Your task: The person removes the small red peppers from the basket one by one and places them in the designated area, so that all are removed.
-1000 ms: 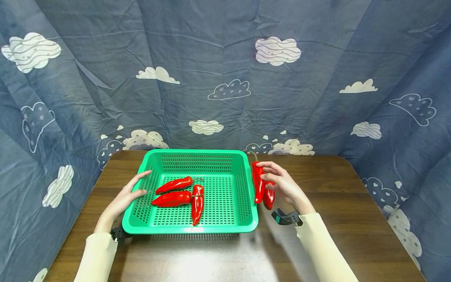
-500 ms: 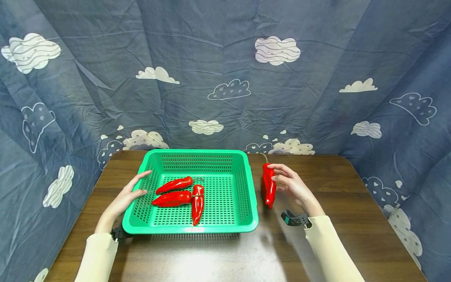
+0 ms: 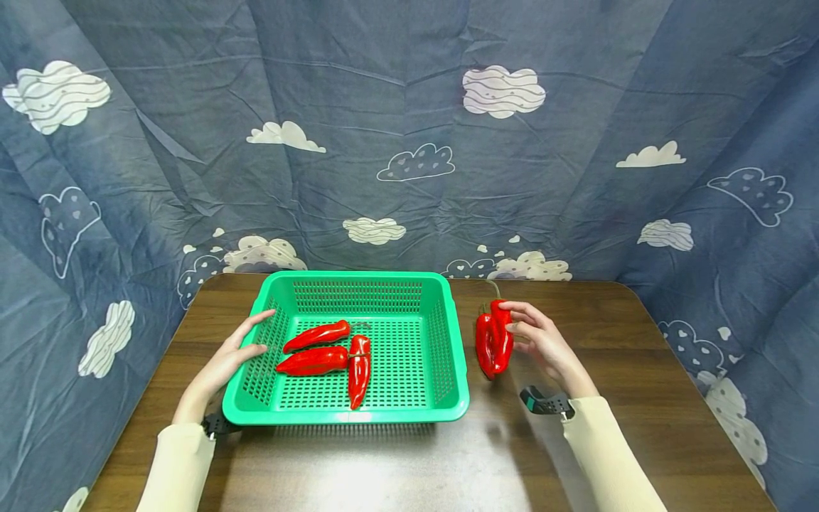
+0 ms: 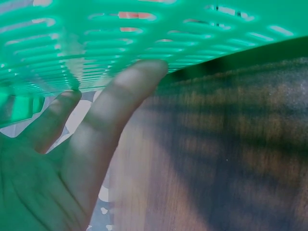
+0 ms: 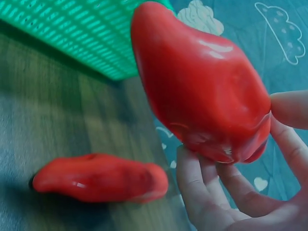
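My right hand [image 3: 537, 340] holds a red pepper [image 3: 502, 334] between thumb and fingers, its pointed end toward me in the head view. The right wrist view shows the thumb on one side of this pepper and the other fingers on the other. A second red pepper [image 3: 483, 347] lies on the table just left of it. My left hand [image 3: 220, 364] is spread at the left side of a green plastic basket [image 3: 350, 417], with straight fingers lapping over its rim. Seen from the left wrist, the fingers [image 4: 103, 115] lie against the slotted wall.
Inside the basket lie three red peppers, two lying roughly sideways [image 3: 316, 335] [image 3: 312, 361] and one lengthwise [image 3: 360, 373]. The basket stands on a brown wooden table [image 3: 614, 370]. A blue-grey curtain [image 3: 409, 199] with cloud prints hangs behind.
My right hand has moved the held pepper rightward, away from the basket's right rim and across the pepper lying on the table. My left hand and the basket have not moved.
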Motion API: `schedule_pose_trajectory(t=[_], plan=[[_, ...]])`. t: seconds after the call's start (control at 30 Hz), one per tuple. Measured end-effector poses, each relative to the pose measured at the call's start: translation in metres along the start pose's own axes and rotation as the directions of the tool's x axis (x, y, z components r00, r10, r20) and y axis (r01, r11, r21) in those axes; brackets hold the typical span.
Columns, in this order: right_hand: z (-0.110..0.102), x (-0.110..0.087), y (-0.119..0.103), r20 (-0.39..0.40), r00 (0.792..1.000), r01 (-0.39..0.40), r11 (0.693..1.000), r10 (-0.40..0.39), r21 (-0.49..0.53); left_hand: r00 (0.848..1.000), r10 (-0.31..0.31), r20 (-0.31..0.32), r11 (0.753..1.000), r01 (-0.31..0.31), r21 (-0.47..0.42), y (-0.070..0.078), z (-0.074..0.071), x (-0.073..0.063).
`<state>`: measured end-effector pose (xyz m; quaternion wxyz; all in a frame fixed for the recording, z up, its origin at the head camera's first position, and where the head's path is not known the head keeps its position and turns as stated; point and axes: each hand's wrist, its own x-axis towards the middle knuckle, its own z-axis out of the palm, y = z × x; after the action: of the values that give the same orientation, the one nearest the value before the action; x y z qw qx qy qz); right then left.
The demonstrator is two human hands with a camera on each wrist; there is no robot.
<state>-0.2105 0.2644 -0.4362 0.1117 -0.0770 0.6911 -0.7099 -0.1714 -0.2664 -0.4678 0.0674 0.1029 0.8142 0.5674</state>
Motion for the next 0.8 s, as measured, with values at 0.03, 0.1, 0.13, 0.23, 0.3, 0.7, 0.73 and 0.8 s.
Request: schedule_pose_trajectory(t=[0.03, 0.1, 0.13, 0.23, 0.3, 0.7, 0.73, 0.8], plan=[[-0.001, 0.000, 0.001, -0.003, 1.000, 0.002, 1.000, -0.002, 0.001, 1.000, 0.003, 0.001, 1.000, -0.003, 0.000, 0.000, 0.000, 0.000], [-0.004, -0.001, 0.003, -0.009, 1.000, 0.005, 1.000, -0.005, 0.001, 1.000, 0.005, 0.000, 1.000, -0.005, 0.000, 0.000, 0.000, 0.000], [-0.005, -0.001, 0.003, -0.014, 1.000, 0.005, 1.000, -0.005, 0.002, 1.000, 0.008, -0.002, 1.000, -0.008, 0.000, 0.001, 0.000, 0.000], [-0.007, -0.002, 0.005, -0.029, 1.000, 0.001, 1.000, -0.001, 0.003, 1.000, 0.019, -0.005, 1.000, -0.019, -0.005, 0.001, 0.001, -0.001], [-0.009, -0.003, 0.006, -0.040, 0.999, -0.004, 1.000, 0.004, 0.000, 1.000, 0.022, -0.006, 1.000, -0.022, -0.011, 0.001, 0.001, -0.001], [-0.021, -0.003, 0.021, -0.087, 0.996, -0.018, 0.999, 0.016, -0.031, 1.000, 0.021, 0.002, 0.999, -0.021, -0.024, -0.001, 0.001, 0.000], [-0.022, -0.003, 0.023, -0.093, 0.996, -0.022, 0.999, 0.019, -0.032, 1.000, 0.021, 0.000, 1.000, -0.021, -0.017, -0.001, 0.001, 0.000], [-0.024, -0.003, 0.025, -0.105, 0.994, -0.034, 0.999, 0.031, -0.034, 1.000, 0.019, 0.000, 1.000, -0.019, -0.018, -0.001, 0.001, -0.001]])
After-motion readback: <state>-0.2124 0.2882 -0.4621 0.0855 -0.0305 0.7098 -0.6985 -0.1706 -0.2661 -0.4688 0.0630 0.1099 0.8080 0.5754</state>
